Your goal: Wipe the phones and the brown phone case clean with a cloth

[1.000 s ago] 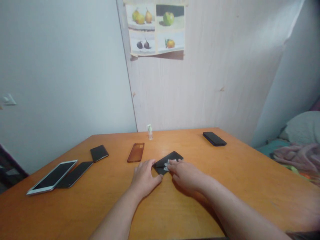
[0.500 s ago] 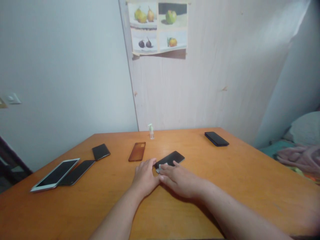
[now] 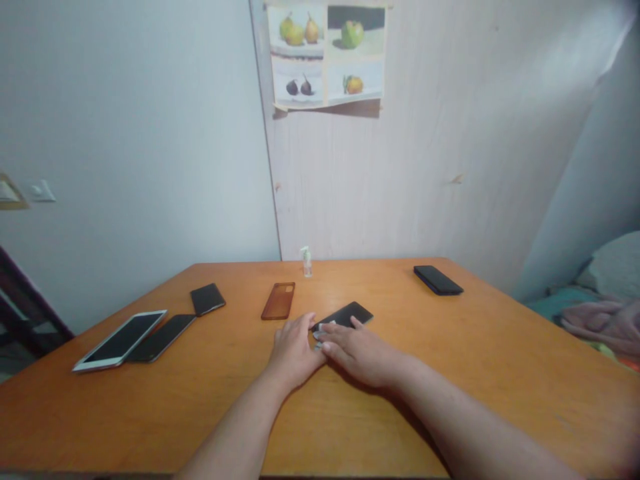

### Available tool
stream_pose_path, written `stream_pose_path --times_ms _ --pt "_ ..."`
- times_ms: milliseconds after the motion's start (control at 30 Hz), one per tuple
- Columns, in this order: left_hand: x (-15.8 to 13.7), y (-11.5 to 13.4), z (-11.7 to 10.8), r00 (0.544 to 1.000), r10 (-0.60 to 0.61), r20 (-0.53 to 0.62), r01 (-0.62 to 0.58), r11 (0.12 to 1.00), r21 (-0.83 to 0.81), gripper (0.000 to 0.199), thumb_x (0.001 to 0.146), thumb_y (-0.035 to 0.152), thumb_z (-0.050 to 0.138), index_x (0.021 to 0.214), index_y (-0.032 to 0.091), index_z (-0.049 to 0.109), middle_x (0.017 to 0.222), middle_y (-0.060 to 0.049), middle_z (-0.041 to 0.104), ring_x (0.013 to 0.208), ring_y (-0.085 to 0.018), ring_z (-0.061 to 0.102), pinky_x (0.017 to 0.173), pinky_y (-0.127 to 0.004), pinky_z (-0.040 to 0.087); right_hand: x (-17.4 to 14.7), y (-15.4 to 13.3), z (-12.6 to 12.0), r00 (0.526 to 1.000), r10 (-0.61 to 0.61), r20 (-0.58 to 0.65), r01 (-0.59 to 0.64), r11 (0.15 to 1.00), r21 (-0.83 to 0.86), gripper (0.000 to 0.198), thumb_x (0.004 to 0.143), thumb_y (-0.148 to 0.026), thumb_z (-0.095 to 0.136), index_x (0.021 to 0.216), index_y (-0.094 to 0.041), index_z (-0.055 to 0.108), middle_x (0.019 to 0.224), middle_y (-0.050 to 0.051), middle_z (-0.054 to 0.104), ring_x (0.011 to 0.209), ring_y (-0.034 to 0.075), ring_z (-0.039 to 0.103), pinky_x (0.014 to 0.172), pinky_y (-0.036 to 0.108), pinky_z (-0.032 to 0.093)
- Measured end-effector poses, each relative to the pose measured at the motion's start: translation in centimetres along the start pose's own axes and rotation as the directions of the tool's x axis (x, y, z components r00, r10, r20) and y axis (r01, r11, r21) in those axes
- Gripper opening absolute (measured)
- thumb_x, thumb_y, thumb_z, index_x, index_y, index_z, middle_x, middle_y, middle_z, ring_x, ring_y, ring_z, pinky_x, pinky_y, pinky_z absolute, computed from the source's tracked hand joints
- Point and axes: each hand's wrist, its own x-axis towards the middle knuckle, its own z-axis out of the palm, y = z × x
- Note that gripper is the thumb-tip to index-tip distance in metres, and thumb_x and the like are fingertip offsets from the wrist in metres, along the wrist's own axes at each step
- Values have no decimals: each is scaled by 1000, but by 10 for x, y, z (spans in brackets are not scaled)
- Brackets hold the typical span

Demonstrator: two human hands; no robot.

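A black smartphone [image 3: 350,313] lies flat on the wooden table, screen side up as far as I can tell. At its near left end, my left hand [image 3: 296,350] holds the edge between thumb and fingers. Across the lower part of the phone, my right hand [image 3: 363,350] presses a small white cloth or wipe [image 3: 325,327] against the surface. Most of that white piece is hidden under the fingers. Beyond my left hand lies a brown translucent phone case [image 3: 279,301].
A white tablet [image 3: 120,340] touches or overlaps a dark phone [image 3: 163,338] at left, near another black device [image 3: 207,299]. A small clear pump bottle [image 3: 307,263] stands at the back. Another black phone-like item [image 3: 437,280] lies far right on the table [image 3: 500,387].
The camera view has turned slightly left, so everything sits a little further right. My right hand has shifted slightly on the phone with the white piece; my left hand keeps its place.
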Motion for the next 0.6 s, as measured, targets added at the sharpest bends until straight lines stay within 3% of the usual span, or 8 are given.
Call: stream_pose_path --times_ms 100,167,333,500,600 --pt "0 2 -1 1000 -7 6 7 1000 8 67 72 44 68 132 21 47 125 -10 65 119 -30 55 97 -41 40 3 9 -2 985 147 -86 -151 987 -45 51 102 -46 24 139 -25 52 147 10 49 138 25 39 116 55 14" --pt "0 3 -2 1000 -13 13 13 1000 9 69 71 44 69 132 21 47 126 -10 64 119 -30 55 98 -41 39 2 13 -5 978 182 -98 -189 980 -67 49 102 -44 26 134 -24 57 144 10 52 136 26 42 116 54 15" --pt "0 3 0 1000 -21 15 21 1000 -8 72 73 45 66 136 20 42 126 -11 64 121 -29 55 100 -39 39 1 -2 -5 1000 -9 -21 8 998 -59 47 102 -39 24 127 -25 61 142 8 54 136 24 42 117 55 12" --pt "1 2 3 1000 -15 -6 15 999 -29 77 73 43 66 140 17 36 125 -12 65 119 -30 56 99 -40 39 20 -8 5 1000 23 -9 -23 998 -59 49 101 -37 25 142 -23 47 151 11 43 140 28 36 114 62 14" --pt "1 4 2 999 -34 6 34 999 -36 81 73 42 66 142 16 32 127 -12 64 121 -30 55 100 -42 38 21 -6 4 1000 7 -8 -7 998 -62 48 101 -36 24 139 -22 50 149 12 45 140 28 36 114 62 12"
